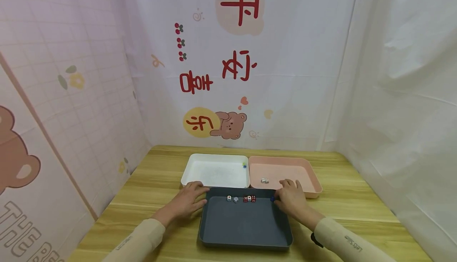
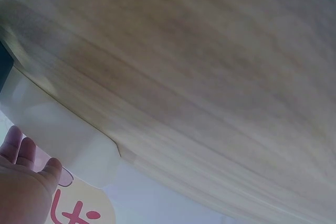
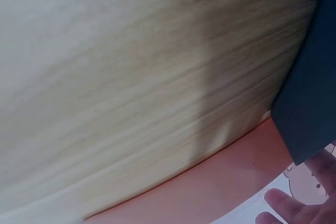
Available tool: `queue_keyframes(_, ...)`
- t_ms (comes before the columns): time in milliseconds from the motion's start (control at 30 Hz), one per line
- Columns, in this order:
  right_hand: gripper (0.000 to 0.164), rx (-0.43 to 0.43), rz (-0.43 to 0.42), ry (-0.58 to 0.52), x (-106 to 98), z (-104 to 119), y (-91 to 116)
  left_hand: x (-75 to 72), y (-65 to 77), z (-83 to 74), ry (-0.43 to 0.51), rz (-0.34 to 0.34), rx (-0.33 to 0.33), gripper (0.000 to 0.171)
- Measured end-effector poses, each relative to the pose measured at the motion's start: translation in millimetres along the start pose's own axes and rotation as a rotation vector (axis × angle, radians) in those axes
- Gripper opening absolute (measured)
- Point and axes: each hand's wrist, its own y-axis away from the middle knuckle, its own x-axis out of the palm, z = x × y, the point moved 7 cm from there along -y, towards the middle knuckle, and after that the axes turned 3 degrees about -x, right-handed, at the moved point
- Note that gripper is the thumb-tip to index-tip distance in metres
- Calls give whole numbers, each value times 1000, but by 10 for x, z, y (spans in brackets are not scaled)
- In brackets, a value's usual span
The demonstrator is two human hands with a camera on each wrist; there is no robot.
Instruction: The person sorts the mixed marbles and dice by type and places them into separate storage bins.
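Observation:
In the head view my right hand (image 1: 292,199) reaches over the back right corner of a dark grey tray (image 1: 246,224), its thumb and index fingertip at a blue die (image 1: 273,199). Its other fingers stick out toward the pink tray (image 1: 285,169). Against the grey tray's back left corner rests my left hand (image 1: 185,200), fingers loosely stretched, holding nothing. Along the grey tray's back lie white dice (image 1: 229,198) and red dice (image 1: 253,198). The left wrist view catches the left fingers (image 2: 26,153); the right wrist view has right fingers (image 3: 283,203) beside the grey tray's wall.
A white tray (image 1: 214,170) stands behind the grey one, with a small green and a small blue piece (image 1: 244,166) near its right wall. Two white dice (image 1: 265,180) lie in the pink tray beside it. Patterned cloth (image 1: 292,75) hangs around the wooden table (image 1: 342,214).

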Motion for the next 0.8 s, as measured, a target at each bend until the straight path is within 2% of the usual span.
queue_keyframes(333, 16, 10, 58, 50, 77, 4, -26, 7, -5, 2, -9, -5, 13, 40)
queue_keyframes(800, 19, 4, 77, 26, 82, 25, -22, 21, -8, 15, -13, -2, 11, 40)
